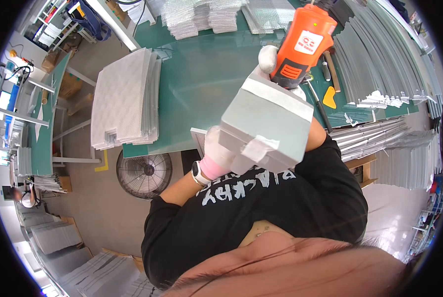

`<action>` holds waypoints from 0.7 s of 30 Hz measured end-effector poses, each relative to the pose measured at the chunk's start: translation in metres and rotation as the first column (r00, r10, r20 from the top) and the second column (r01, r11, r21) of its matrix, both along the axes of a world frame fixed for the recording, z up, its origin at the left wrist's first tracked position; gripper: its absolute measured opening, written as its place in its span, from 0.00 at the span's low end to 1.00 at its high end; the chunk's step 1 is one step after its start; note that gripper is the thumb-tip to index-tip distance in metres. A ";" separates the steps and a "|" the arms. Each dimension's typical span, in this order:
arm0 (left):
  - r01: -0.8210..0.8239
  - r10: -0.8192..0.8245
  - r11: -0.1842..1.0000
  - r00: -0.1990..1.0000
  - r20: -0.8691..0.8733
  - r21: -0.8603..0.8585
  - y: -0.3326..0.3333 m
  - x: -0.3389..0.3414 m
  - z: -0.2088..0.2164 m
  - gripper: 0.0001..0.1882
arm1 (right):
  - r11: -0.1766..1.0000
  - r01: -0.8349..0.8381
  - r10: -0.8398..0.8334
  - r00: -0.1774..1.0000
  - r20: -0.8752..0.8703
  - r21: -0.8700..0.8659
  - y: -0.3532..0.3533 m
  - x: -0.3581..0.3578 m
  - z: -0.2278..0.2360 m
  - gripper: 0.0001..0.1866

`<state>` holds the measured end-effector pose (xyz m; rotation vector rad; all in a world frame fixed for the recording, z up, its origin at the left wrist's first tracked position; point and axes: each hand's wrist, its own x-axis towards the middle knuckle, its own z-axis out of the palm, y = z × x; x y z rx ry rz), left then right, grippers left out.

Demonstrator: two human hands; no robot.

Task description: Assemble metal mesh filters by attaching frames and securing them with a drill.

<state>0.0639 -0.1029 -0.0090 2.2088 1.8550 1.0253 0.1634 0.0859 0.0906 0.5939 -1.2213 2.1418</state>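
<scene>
Work with the orange power tool seems to be the step in hand; the next move probably calls for steady aim, with the left hand well away from the tool's end. The tool is over the green table, touching or just beside the gloved right hand. Right fingers appear closed around it, but the grey box hides most of them. Left fingers are hidden, so I cannot tell their grip.

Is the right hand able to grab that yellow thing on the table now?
Probably not: the right hand seems to be gripping the orange tool. The yellow thing lies close by, though, with nothing on top.
</scene>
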 end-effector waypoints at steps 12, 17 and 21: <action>-0.206 0.190 0.978 0.953 -0.235 -0.043 0.017 -0.015 0.039 0.16 | 0.915 0.402 -0.404 0.911 0.084 0.034 0.032 0.007 0.092 0.21; -0.186 0.204 0.977 0.958 -0.202 0.105 0.033 -0.031 0.037 0.26 | 0.920 0.366 -0.357 0.930 0.086 -0.142 0.034 0.025 0.130 0.16; 0.011 -0.057 0.978 0.974 0.217 0.208 0.047 -0.027 0.052 0.41 | 0.870 0.487 -0.473 0.868 0.149 -0.076 0.035 0.039 0.141 0.23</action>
